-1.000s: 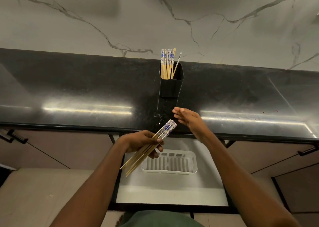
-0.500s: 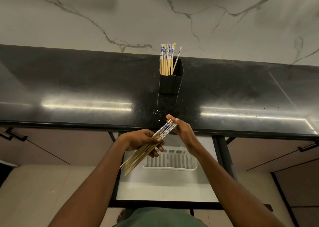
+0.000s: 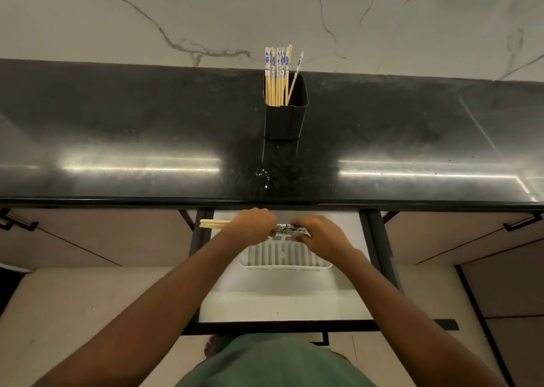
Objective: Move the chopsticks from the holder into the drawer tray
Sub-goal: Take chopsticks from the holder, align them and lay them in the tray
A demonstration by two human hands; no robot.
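my left hand (image 3: 250,227) and right hand (image 3: 319,235) both squeeze a flat bunch of thin wooden chopsticks (image 3: 290,229) over the white slotted tray (image 3: 285,266), more standing in the black square holder (image 3: 284,121) on the shiny table (image 3: 132,127).

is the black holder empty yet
Not empty. A cluster of chopsticks stands in the black holder on the counter, one leaning right; both hands grip a separate bundle.
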